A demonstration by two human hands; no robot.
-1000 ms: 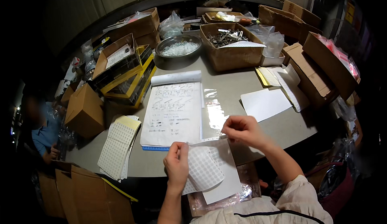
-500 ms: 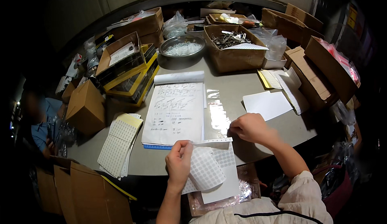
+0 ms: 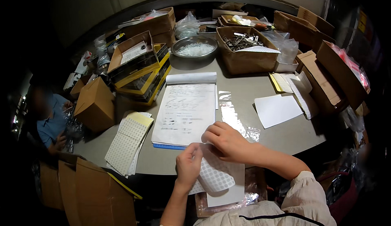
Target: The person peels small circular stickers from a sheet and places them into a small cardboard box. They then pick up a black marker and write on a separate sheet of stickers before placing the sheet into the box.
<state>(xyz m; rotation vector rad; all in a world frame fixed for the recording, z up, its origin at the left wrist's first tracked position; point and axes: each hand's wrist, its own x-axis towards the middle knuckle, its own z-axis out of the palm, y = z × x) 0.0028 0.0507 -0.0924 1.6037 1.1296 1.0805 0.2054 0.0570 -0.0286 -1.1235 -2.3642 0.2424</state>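
While our left hand (image 3: 188,165) pinches the upper left edge of a white sheet with rows of grey round dots (image 3: 216,175) between thumb and bent fingers, our right hand (image 3: 228,141) is bent over the top of that sheet, its fingers curled inward. We cannot tell whether the right fingertips grasp anything, since the back of the hand hides them.

The dotted sheet is at the lower centre of the frame, bowed outward along its lower right side, in front of a plain white sheet (image 3: 232,194). Below these we see a clear, pinkish plastic packet (image 3: 203,209), near our cream sleeve (image 3: 300,195).

On the grey table (image 3: 244,85), at the centre of the frame, we have a white paper pad with handwriting (image 3: 185,112), its top page rolled back. Just right of it lies a strip of shiny clear plastic (image 3: 230,108); farther right, blank white paper (image 3: 279,110). Left of the pad we see a stack of cream dotted sheets (image 3: 127,146).

Toward the upper centre stand a round metal bowl (image 3: 194,58) of small whitish pieces and a brown cardboard box (image 3: 250,63) of dark metal parts.
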